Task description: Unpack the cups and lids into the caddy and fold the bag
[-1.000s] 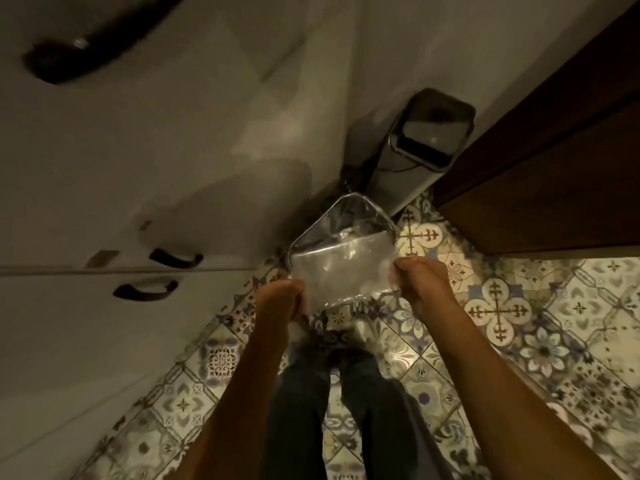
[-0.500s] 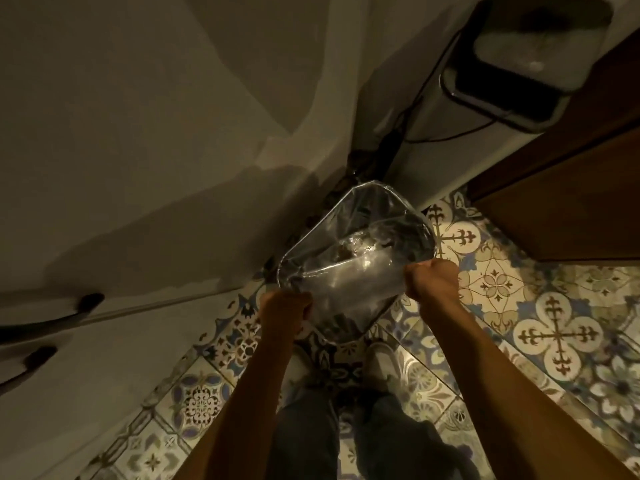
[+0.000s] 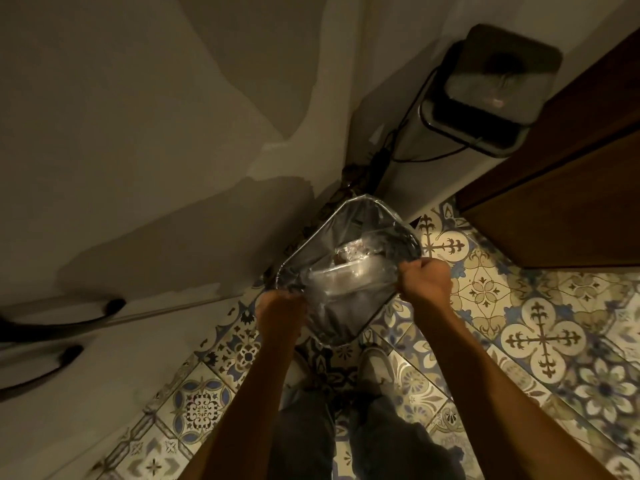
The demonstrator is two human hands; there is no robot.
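A clear plastic bag (image 3: 341, 282) is stretched flat between my two hands, above an open waste bin (image 3: 349, 216) lined with a dark liner. My left hand (image 3: 280, 306) is shut on the bag's left edge. My right hand (image 3: 427, 280) is shut on its right edge. The bag hangs over the near half of the bin's mouth. Some clear crumpled waste shows inside the bin behind the bag. No cups, lids or caddy are in view.
White cabinet fronts (image 3: 145, 161) with dark handles (image 3: 59, 320) stand on the left. A tall white appliance (image 3: 485, 95) with a black cable stands in the corner behind the bin. A dark wooden door (image 3: 561, 188) is on the right. Patterned floor tiles (image 3: 540, 337) and my feet lie below.
The camera has tilted and moved closer to the bin. My hands have brought the bag down over the bin's mouth, still holding both of its edges.
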